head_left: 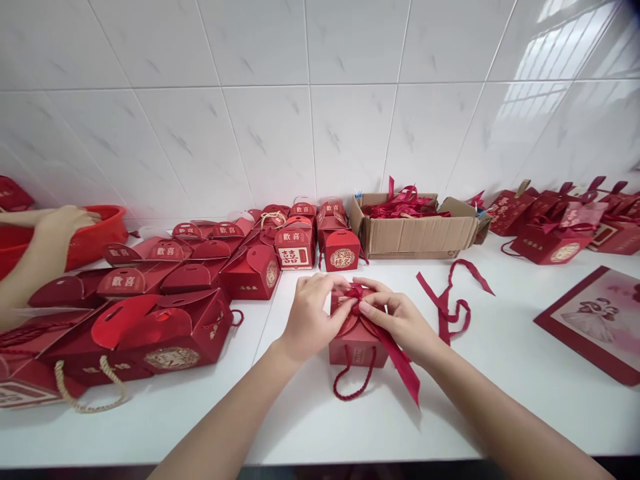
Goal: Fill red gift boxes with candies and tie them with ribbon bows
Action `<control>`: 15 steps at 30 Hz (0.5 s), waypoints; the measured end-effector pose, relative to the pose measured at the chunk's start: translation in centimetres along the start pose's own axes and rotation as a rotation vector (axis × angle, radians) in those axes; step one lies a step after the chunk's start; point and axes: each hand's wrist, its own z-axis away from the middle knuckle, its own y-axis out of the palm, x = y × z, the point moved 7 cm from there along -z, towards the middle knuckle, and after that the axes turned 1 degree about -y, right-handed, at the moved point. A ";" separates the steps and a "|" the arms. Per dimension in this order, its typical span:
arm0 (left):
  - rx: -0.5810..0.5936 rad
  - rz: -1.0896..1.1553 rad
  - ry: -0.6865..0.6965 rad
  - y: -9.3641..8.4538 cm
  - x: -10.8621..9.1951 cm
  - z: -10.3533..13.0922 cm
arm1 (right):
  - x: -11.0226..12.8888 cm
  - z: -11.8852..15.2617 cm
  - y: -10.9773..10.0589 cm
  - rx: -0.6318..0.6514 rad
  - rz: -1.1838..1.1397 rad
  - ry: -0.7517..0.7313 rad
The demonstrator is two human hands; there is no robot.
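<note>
On the near middle of the table [300,427], the box [359,353] stands upright. Left hand [313,310] and right hand [403,323] each have the grip closed on the ribbon [405,375] at its top.

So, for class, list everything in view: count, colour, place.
Wall: one, white, behind
Table: one, white, beneath
Box: one, red, front centre
Box ribbon: one, red, on box
Loose ribbon: uncertain count, red, right of box
Left boxes: many, red, left
Right boxes: several, red, right
Picture: one, pink and red, right
Carton: one or two, brown, by wall
Ribbon pile: uncountable, red, in carton
Tub: one, orange, left
Other person's arms: two, bare, at tub
Left hand: one, bare, on ribbon
Right hand: one, bare, on ribbon
</note>
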 end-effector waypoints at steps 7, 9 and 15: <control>0.200 0.179 -0.045 0.6 -0.4 0.5 | 0.1 0.1 0.0 -0.072 0.039 -0.026; 0.211 0.211 -0.114 0.8 -0.1 0.5 | 0.1 0.1 0.0 -0.071 0.044 -0.031; 0.220 0.290 -0.318 0.8 1.4 0.6 | 0.2 0.4 0.4 -0.069 0.083 -0.028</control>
